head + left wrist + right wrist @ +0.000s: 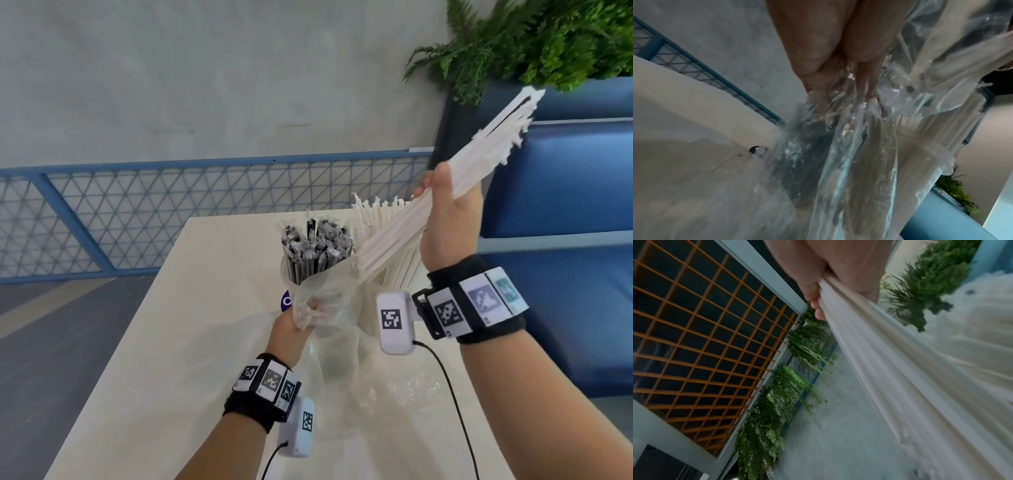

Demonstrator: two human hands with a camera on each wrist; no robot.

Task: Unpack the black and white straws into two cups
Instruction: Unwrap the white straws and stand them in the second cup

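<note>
My right hand point(445, 209) grips a bundle of white wrapped straws point(493, 147), tilted up to the right, its lower end still near the mouth of a clear plastic bag point(329, 294). In the right wrist view the same white straws point(890, 369) run out of my right hand point(824, 293), blurred. My left hand point(301, 315) clutches the bag's crumpled top; the left wrist view shows the bag point(849, 146) bunched in my left hand point(830, 68). Behind stand a cup of black straws point(311, 250) and a cup of white straws point(387, 233).
The cups stand on a cream table point(171, 342), whose left edge drops to a grey floor. More clear plastic point(404, 387) lies on the table near me. A blue bench seat point(565, 192) and a green plant point(531, 41) are at the right; a blue mesh fence point(171, 205) is behind.
</note>
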